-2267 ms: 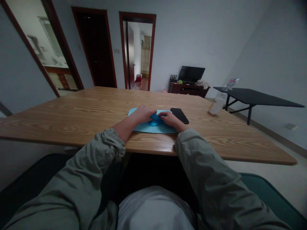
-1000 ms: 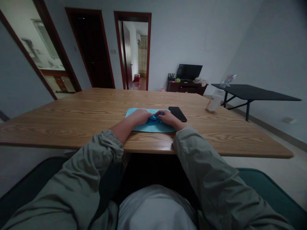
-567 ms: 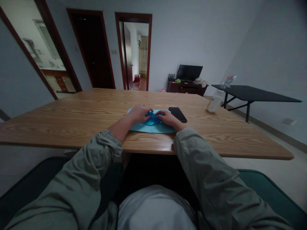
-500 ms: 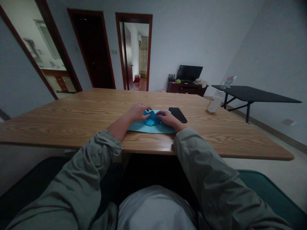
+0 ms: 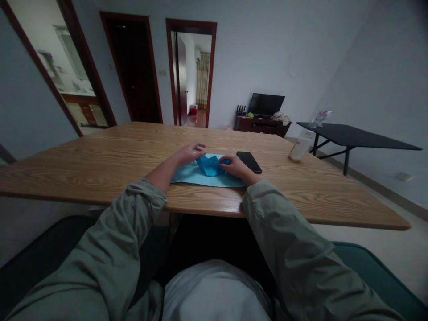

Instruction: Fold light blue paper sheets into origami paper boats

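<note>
A piece of folded blue paper (image 5: pixel 209 166), boat-like in outline, rests on a flat light-blue sheet (image 5: pixel 197 179) near the front edge of the table. My right hand (image 5: pixel 236 166) is closed on the right end of the folded paper, thumb and fingers pinching it. At the paper's left end is my left hand (image 5: pixel 190 154), its fingers stretched out and apart; its thumb comes close to the paper, and whether they touch is hard to see. A black phone-like slab (image 5: pixel 249 162) lies just beyond my right hand.
The wooden table (image 5: pixel 127 165) spans the view. On its right side stands a whitish translucent bottle or jug (image 5: pixel 299 148). Behind are a black folding table (image 5: pixel 354 135) and a television (image 5: pixel 266 104) on a dark cabinet (image 5: pixel 257 126). Green chairs (image 5: pixel 371 261) flank me.
My left hand has let go of the folded paper, spreading its fingers and shifting left. The right hand keeps its hold. More of the folded paper shows. The view has shifted slightly.
</note>
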The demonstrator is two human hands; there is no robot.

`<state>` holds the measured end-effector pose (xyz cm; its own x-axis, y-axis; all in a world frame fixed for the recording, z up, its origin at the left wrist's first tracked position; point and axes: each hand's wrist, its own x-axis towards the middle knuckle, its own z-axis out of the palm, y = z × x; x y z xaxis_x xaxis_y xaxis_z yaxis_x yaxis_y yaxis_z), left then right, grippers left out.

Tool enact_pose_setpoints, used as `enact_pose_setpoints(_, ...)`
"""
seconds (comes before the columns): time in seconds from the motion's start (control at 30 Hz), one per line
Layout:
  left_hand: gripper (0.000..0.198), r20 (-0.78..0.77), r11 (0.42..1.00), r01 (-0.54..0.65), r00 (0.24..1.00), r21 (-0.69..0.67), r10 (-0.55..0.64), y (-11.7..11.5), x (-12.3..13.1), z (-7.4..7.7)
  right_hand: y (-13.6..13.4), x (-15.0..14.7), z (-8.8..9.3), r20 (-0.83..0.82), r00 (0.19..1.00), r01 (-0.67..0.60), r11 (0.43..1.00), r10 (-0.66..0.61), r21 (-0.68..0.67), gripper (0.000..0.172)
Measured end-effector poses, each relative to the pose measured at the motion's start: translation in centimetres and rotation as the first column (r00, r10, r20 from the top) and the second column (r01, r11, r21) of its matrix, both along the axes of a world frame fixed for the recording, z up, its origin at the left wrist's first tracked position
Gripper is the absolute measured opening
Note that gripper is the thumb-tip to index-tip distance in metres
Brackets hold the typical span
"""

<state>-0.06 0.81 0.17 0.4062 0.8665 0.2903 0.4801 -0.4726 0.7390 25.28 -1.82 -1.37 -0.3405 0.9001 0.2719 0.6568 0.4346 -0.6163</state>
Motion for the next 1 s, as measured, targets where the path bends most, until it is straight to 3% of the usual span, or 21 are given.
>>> enact_pose_setpoints(0.13, 0.058, 0.006, 0.990, 0.095, 0.995, -0.104, -0.095, -0.2, 0.3, -0.2, 0.3, 0.1, -0.4, 0.002, 1.000, 0.013, 0.999, -0.013, 0.029, 0.025)
enact_pose_setpoints(0.23, 0.055, 0.033, 0.990, 0.114, 0.993, -0.088, -0.111, -0.8, 0.8, 0.0, 0.5, 0.1, -0.6, 0.003, 1.000, 0.027, 0.988, -0.028, 0.153, 0.027)
enact_pose_setpoints(0.47, 0.057, 0.059, 0.993, -0.063, 0.997, 0.099, 0.057, -1.4, 1.8, 0.8, -0.6, -0.7, 0.7, 0.206, 0.955, 0.087, 0.865, -0.213, 0.494, 0.039)
enact_pose_setpoints(0.57, 0.056, 0.084, 0.980, -0.087, 0.994, 0.179, 0.073, -1.5, 2.0, 1.0, -1.3, -1.1, 1.3, 0.246, 0.939, 0.061, 0.821, -0.240, 0.567, 0.040)
enact_pose_setpoints(0.7, 0.055, 0.120, 0.966, -0.094, 0.991, 0.243, 0.066, -1.8, 2.4, 1.2, -1.7, -1.6, 1.6, 0.311, 0.919, 0.011, 0.803, -0.243, 0.596, 0.037)
enact_pose_setpoints(0.9, 0.081, 0.336, 0.995, 0.063, 0.938, 0.074, -0.084, -2.2, 2.9, 1.5, -1.5, -1.7, 1.7, 0.301, 0.917, 0.032, 0.801, -0.261, 0.598, 0.022)
enact_pose_setpoints(1.0, 0.077, 0.461, 0.981, 0.184, 0.877, -0.054, -0.139, -2.0, 3.0, 1.3, -1.2, -1.5, 1.5, 0.206, 0.948, 0.080, 0.806, -0.243, 0.586, 0.019)
